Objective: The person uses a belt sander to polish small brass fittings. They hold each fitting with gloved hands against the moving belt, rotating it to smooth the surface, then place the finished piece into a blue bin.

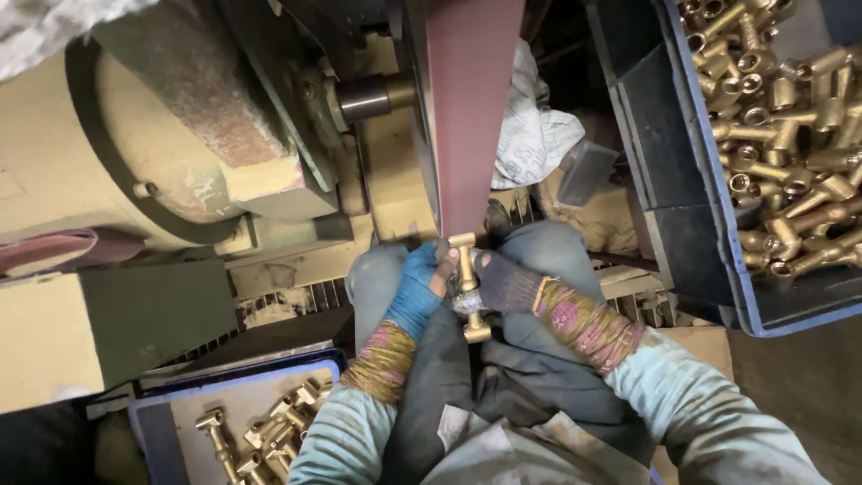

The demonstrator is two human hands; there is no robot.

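Both hands are wrapped around one brass fitting [469,283] right in the middle of the view, held over the person's lap just at the near end of the reddish-brown sanding belt [467,108]. The left hand [416,287], in a blue glove, has its fingers curled around the left side of the piece, and the right hand [505,280], in a dark knit glove, is clamped on from the right — so the fitting sits pinched between the two, its T-shaped top end touching or just about touching the belt's lower edge; can't tell for sure if there's actual contact. The fitting's other end pokes out toward the near side below the hands. Both forearms have patterned sleeve covers over light blue-green sleeves. Off to the left is the big cream-coloured motor housing [117,144] of the machine, pretty grimy, with a dark shaft [364,97] running toward the belt. Far right there's a dark blue bin [718,260] piled with lots of similar brass fittings [790,126], well apart from the hands. Near left, another blue tray [171,413] holds a smaller bunch of brass pieces [269,431]. A crumpled white cloth [530,135] sits just right of the belt, beyond the knees.
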